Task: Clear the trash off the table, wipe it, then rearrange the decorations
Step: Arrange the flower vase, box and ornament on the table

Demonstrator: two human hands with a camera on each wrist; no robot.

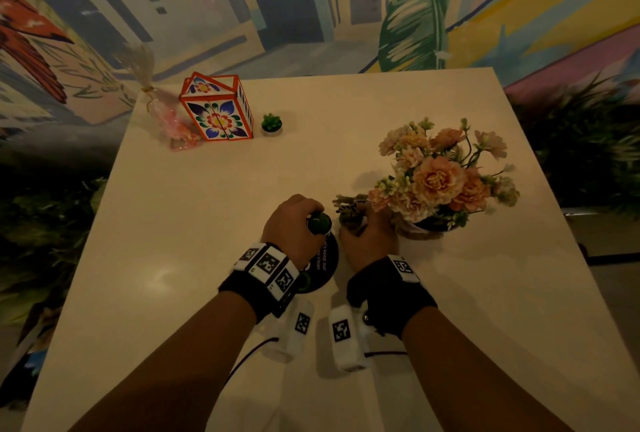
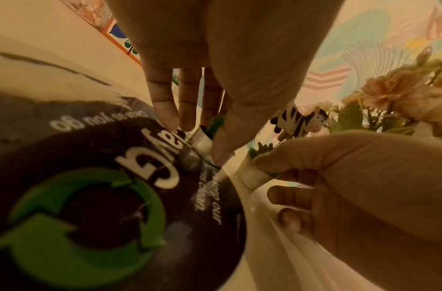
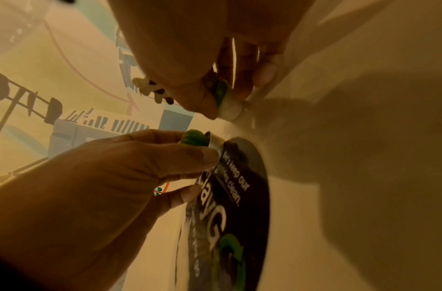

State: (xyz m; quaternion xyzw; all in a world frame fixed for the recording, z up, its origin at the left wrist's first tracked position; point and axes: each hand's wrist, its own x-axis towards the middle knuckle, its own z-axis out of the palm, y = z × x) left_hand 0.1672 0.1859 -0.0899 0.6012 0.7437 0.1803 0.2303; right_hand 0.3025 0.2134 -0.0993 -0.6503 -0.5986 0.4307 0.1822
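Observation:
On the pale table (image 1: 207, 210), my left hand (image 1: 313, 220) pinches a tiny silver pot with a green plant (image 1: 319, 223) at the far edge of a black round disc (image 1: 325, 267) with a green recycling mark. In the left wrist view the fingers (image 2: 165, 114) and thumb clasp that pot (image 2: 202, 142). My right hand (image 1: 356, 224) grips a small white pot with a zebra figure (image 1: 350, 209) just right of it, next to the bouquet (image 1: 440, 182). The right wrist view shows this pot (image 3: 231, 111) touching the table.
At the far left stand a painted flower-pattern box (image 1: 216, 109), a tiny green succulent pot (image 1: 271, 124) and a pink cellophane bag (image 1: 169, 120). A mural wall lies behind the table. Dark plants flank both sides.

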